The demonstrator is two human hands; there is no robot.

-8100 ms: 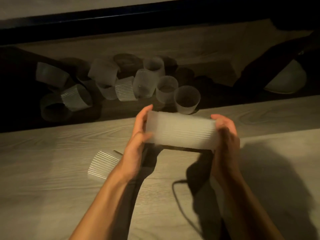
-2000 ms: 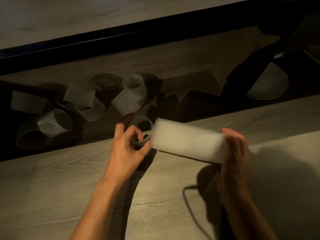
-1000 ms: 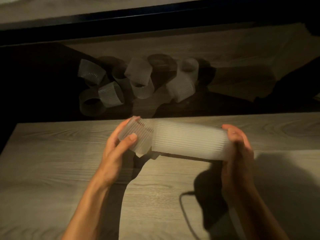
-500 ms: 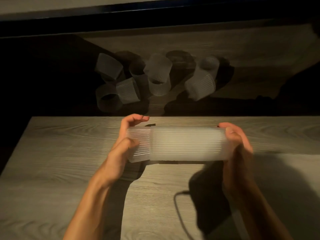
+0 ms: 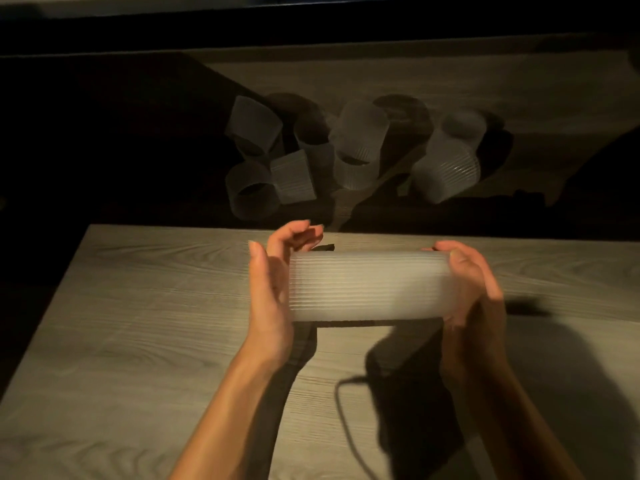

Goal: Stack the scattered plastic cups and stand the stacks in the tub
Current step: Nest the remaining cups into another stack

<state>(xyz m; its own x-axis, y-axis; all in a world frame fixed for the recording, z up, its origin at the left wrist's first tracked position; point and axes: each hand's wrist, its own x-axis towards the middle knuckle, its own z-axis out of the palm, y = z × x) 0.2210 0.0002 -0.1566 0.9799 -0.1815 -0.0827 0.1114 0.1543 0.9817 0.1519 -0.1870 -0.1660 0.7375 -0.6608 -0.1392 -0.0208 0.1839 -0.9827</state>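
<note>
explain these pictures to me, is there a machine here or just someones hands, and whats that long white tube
There is no machine, only a person's two bare hands. Every picture comes from one wide camera worn on the person's head, looking forward and down. The long white tube is a stack of ribbed plastic cups, nested and held sideways above a pale wooden table. The left hand presses flat against the stack's left end, and the right hand curls round its right end. Beyond the table's far edge, in deep shadow, loose cups lie scattered, some upright and some tipped over. The light is too dim to tell what they rest on.
</note>
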